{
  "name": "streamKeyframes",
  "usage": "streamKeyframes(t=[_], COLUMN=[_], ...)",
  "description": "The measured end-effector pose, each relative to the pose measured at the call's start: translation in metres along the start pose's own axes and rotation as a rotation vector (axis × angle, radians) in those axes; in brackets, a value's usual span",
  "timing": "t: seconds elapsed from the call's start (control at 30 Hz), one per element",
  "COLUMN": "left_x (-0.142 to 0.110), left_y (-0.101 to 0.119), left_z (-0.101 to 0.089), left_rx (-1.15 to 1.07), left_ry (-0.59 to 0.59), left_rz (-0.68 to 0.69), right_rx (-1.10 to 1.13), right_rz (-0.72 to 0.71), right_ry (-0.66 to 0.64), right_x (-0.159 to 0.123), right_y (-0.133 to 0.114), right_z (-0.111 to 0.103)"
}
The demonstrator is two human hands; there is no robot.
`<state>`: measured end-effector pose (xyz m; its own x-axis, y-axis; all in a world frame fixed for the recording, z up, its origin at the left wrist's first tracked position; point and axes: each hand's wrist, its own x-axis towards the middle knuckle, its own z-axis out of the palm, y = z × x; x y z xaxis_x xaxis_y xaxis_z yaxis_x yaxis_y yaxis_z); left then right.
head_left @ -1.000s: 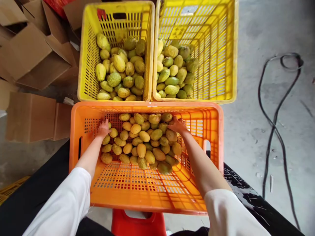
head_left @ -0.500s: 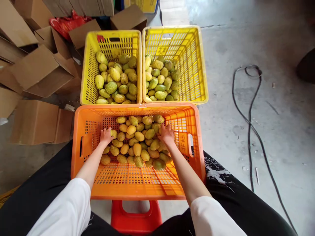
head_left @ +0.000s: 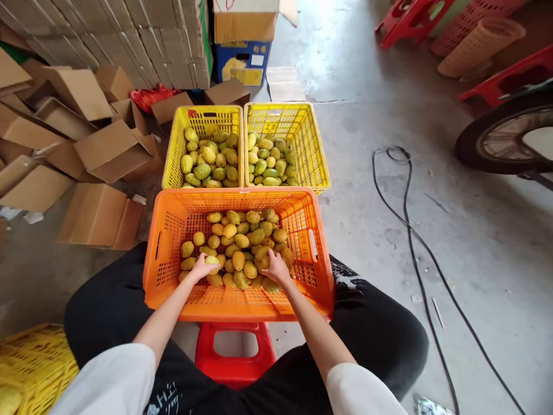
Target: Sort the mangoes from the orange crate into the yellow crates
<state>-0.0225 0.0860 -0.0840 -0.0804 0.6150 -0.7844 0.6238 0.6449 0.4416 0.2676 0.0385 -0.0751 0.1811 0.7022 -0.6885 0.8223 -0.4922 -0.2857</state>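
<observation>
An orange crate (head_left: 173, 288) rests between my knees, holding several yellow-green fruits (head_left: 242, 241). My left hand (head_left: 201, 268) is curled round one yellow fruit (head_left: 212, 261) at the near left of the pile. At the near right of the pile my right hand (head_left: 276, 268) is closed over another fruit (head_left: 261, 265). Beyond the orange crate stand two yellow crates, the left one (head_left: 175, 144) and the right one (head_left: 317, 161), each with fruit inside.
Brown cardboard boxes (head_left: 101, 216) lie scattered at left, with stacked cartons (head_left: 129, 40) behind. A red stool (head_left: 233, 351) sits under the orange crate. A black cable (head_left: 410, 230) runs over the concrete floor at right, near a wheel (head_left: 503, 135). Another yellow crate (head_left: 30, 363) shows at bottom left.
The view has pulled back and up. Both hands have moved from the far side of the pile to its near side and closed on fruits.
</observation>
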Motion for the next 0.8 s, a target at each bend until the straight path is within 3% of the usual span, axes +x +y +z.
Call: streamKeyframes(t=[0.1,0.2,0.3,0.4,0.47,0.57,0.7,0.8], left_x=[-0.022,-0.046,-0.072,-0.096,-0.11,-0.126,-0.142,-0.153], left_y=[0.031,0.068,0.09,0.094,0.094,0.097,0.103,0.101], left_z=[-0.009,-0.028,-0.054,-0.078,-0.085,-0.079,-0.065,-0.07], left_rx=[-0.218,-0.57,-0.716,-0.654,-0.603,-0.648,-0.816,-0.811], left_ry=[-0.022,-0.162,-0.258,-0.338,-0.312,-0.299,-0.329,-0.279], left_rz=[0.024,-0.111,-0.103,0.066,0.164,0.251,0.242,0.256], right_rx=[0.231,0.518,0.886,1.179,1.303,1.402,1.476,1.505], right_rz=[-0.105,-0.303,-0.328,-0.289,-0.307,-0.356,-0.376,-0.354], right_ry=[0.02,0.046,-0.092,-0.191,-0.195,-0.195,-0.223,-0.292], right_x=[-0.008,-0.02,-0.045,-0.078,-0.099,-0.118,-0.123,-0.121], right_y=[-0.017,-0.035,-0.046,-0.047,-0.042,-0.037,-0.044,-0.05], right_z=[-0.005,-0.025,-0.055,-0.083,-0.094,-0.098,-0.094,-0.095])
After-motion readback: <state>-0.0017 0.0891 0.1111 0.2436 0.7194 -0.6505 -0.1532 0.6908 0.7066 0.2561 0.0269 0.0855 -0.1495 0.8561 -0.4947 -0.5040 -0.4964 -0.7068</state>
